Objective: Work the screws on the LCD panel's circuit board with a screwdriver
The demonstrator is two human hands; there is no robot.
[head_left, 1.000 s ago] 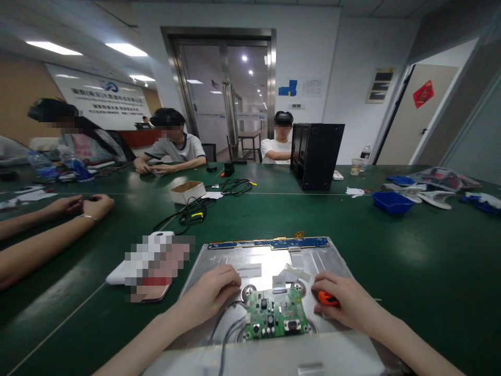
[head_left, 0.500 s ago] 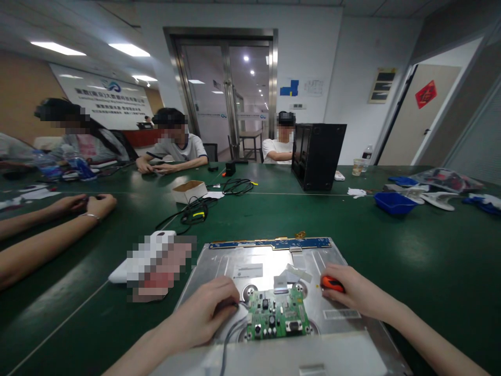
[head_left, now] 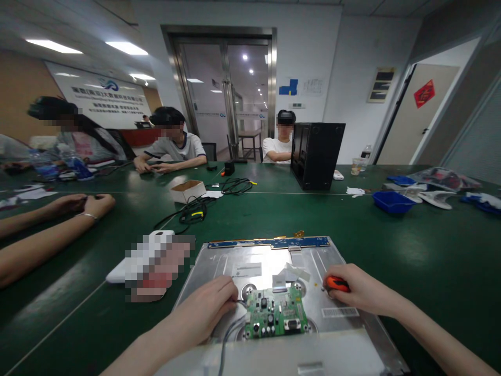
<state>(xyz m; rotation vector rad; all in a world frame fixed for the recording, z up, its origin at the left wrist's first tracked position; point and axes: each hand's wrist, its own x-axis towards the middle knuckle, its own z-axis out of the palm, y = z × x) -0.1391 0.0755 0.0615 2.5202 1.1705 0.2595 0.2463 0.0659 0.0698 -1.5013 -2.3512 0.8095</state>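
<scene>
A silver metal panel (head_left: 230, 261) lies on the green table, with a blue circuit strip (head_left: 270, 243) along its far edge. On its middle sits a green circuit board (head_left: 274, 313). My left hand (head_left: 217, 303) is closed at the board's left edge, its fingertips on a thin grey cable (head_left: 227, 339) that runs down toward me. Wrapped round an orange and black tool handle (head_left: 337, 283), my right hand (head_left: 346, 287) rests over the panel, right of the board. The far end of this tool is hidden.
A white device (head_left: 136, 261) and a blurred pink item lie left of the panel. Farther off are black cables (head_left: 191, 209), an open box (head_left: 188, 191), a black case (head_left: 318, 155) and a blue tray (head_left: 393, 202). Another person's hands (head_left: 97, 206) rest at the left.
My right hand has shifted slightly right with the orange handle, which shows more now. The left hand's fingers have drawn in a little at the board's edge.
</scene>
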